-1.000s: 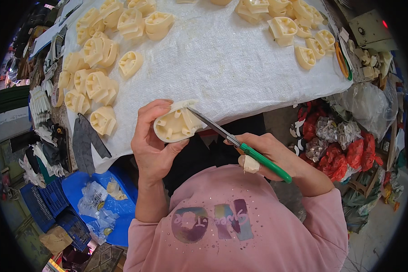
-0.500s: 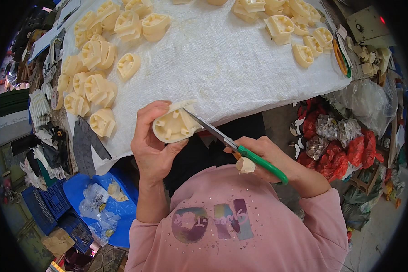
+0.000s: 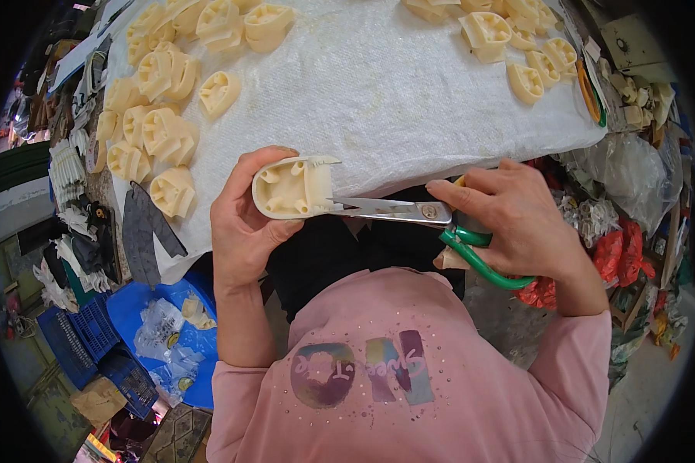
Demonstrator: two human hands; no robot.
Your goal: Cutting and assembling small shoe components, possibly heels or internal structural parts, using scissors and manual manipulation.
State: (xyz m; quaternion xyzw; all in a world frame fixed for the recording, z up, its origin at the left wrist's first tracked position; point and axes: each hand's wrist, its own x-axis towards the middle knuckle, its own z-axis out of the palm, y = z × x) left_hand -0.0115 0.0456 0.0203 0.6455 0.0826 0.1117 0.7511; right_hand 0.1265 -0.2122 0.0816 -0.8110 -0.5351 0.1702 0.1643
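Note:
My left hand [image 3: 239, 224] is closed around a cream-coloured hollow plastic part [image 3: 286, 193], its open side with small posts facing up. Rounded on the left, the part has a straight, uneven rim on the right. In my right hand [image 3: 521, 220] is a pair of scissors [image 3: 432, 214] with green handles, held by the loops. The blades point left, and their tips meet the part's lower right corner. A tan scrap or wrapping [image 3: 451, 260] shows by my right fingers; I cannot tell which.
A white woven sheet [image 3: 332, 92] covers the table, with several similar cream parts [image 3: 166, 133] at left and far right. A dark curved strip [image 3: 143, 235] lies at its left edge. Below stands a blue tub [image 3: 201, 339] of plastic scraps. Red bags [image 3: 622, 251] sit at right.
My right hand has moved up and right and turned, so the scissors lie nearly level. Their blades have shifted from the part's upper right edge to its lower right corner. The part has turned slightly.

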